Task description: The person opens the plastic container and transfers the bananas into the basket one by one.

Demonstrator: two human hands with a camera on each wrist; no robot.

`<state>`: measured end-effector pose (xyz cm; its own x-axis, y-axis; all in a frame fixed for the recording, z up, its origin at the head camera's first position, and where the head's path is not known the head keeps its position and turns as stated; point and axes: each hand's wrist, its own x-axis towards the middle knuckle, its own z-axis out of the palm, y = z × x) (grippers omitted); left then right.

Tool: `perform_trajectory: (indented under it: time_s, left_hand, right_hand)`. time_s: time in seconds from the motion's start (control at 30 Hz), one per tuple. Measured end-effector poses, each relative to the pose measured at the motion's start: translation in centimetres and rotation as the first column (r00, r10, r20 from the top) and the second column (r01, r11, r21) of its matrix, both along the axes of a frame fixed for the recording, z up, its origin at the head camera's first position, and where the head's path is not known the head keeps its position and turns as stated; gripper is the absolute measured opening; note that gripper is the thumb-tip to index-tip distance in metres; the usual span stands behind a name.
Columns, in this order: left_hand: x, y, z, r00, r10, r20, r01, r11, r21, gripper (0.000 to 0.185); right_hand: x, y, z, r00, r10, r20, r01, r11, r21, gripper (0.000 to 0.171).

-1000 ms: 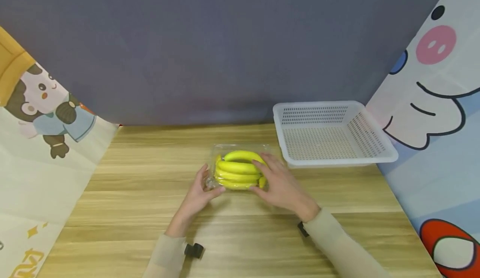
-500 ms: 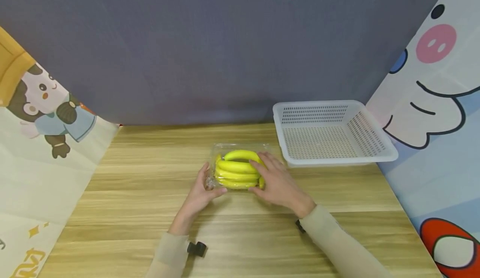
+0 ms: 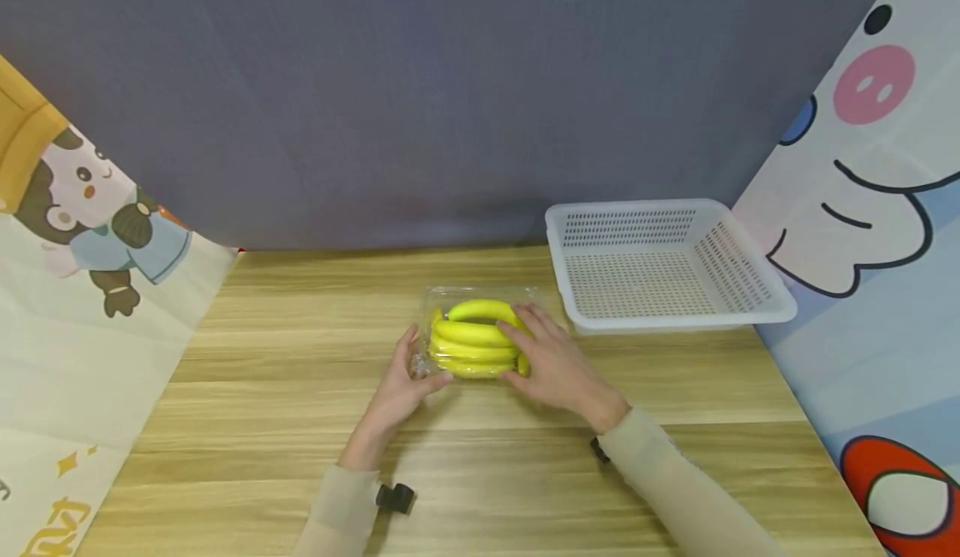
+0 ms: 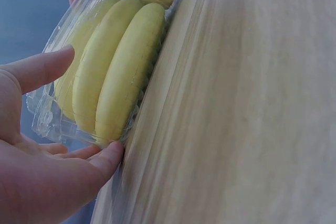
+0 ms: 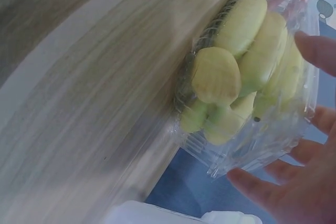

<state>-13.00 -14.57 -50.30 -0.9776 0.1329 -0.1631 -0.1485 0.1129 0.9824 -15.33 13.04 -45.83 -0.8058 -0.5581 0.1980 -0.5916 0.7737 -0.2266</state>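
Note:
A clear plastic box [image 3: 480, 292] of bananas lies on the wooden table, with several yellow bananas [image 3: 472, 334] inside it. My left hand [image 3: 397, 390] holds its left end, thumb along the near side and fingers round the end. In the left wrist view, one fingertip [image 4: 113, 153] meets the box's lower corner, close to the table. At the right end is my right hand [image 3: 558, 365], thumb at the near side and fingers spread over the top and end. The right wrist view shows its fingertip [image 5: 239, 177] at a corner of the box.
To the back right stands a white perforated plastic basket [image 3: 675, 322], with no contents visible. A grey panel [image 3: 375, 107] rises behind the wooden table [image 3: 262, 424]. Cartoon-printed panels flank it on the left [image 3: 75, 332] and right [image 3: 862, 357].
Both hands stay around the box, with only a slight shift of the wrists and forearms. The box and basket have kept their places on the table.

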Motion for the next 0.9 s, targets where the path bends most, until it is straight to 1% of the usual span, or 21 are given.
perform_trajectory:
  time_s: [0.2,0.47,0.67,0.8,0.9]
  left_hand:
    - [0.02,0.24,-0.06,1.0,0.005,-0.003,-0.005,1.0,0.016,0.111]
    - [-0.15,0.49,0.13,1.0,0.016,0.02,-0.017,0.998,0.052,0.11]
    - [-0.04,0.41,0.3,0.998,0.012,0.058,-0.014,0.999,0.041,0.105]
    - [-0.12,0.36,0.33,0.997,0.001,0.071,-0.004,0.999,0.032,0.103]
    - [-0.2,0.37,0.27,0.997,0.001,0.083,-0.004,1.0,0.028,0.101]
  right_hand:
    - [-0.04,0.01,0.0,1.0,0.0,-0.015,0.001,1.0,0.022,0.076]
    - [-0.21,0.06,-0.06,0.999,0.006,-0.04,-0.004,0.999,0.04,0.072]
    - [-0.25,0.08,0.15,0.999,0.012,-0.038,-0.011,0.999,0.046,0.071]
    - [-0.3,0.11,0.27,0.999,0.014,-0.03,-0.013,0.999,0.048,0.071]
    - [-0.36,0.1,0.31,1.0,0.01,-0.027,-0.009,1.0,0.027,0.068]
